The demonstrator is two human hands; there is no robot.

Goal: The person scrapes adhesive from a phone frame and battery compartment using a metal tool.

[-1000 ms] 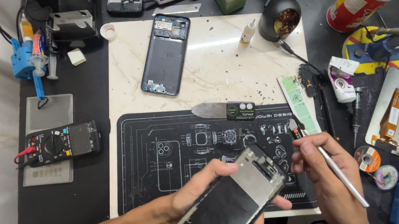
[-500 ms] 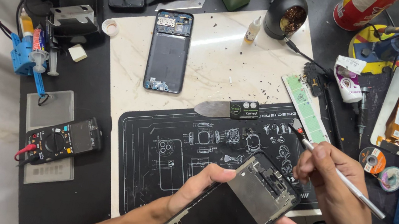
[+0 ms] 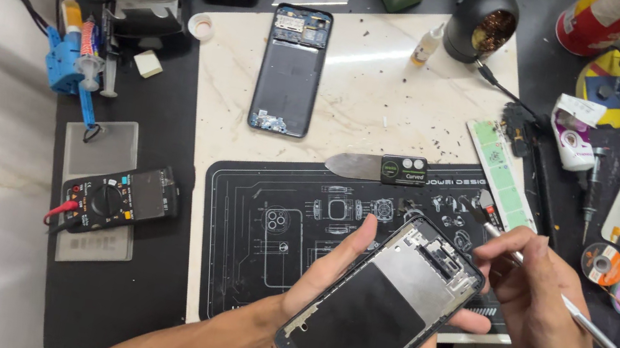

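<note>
Phone frame [image 3: 379, 314] lies cradled in the left hand [image 3: 347, 278], long axis slanting up to the right, its top corner just beside the tweezers [image 3: 560, 299] pinched in the right hand [image 3: 538, 303].

A small black rectangular label with two pale dots [image 3: 404, 169] lies at the dark mat's [image 3: 249, 231] upper edge.

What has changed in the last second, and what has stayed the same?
The right hand with the thin metal tool has come in toward the top corner of the opened phone frame; a second ago it was held farther out to the right. The left hand has tilted the frame slightly and still holds it from below. The other phone body on the white board and the multimeter have not moved.
</note>
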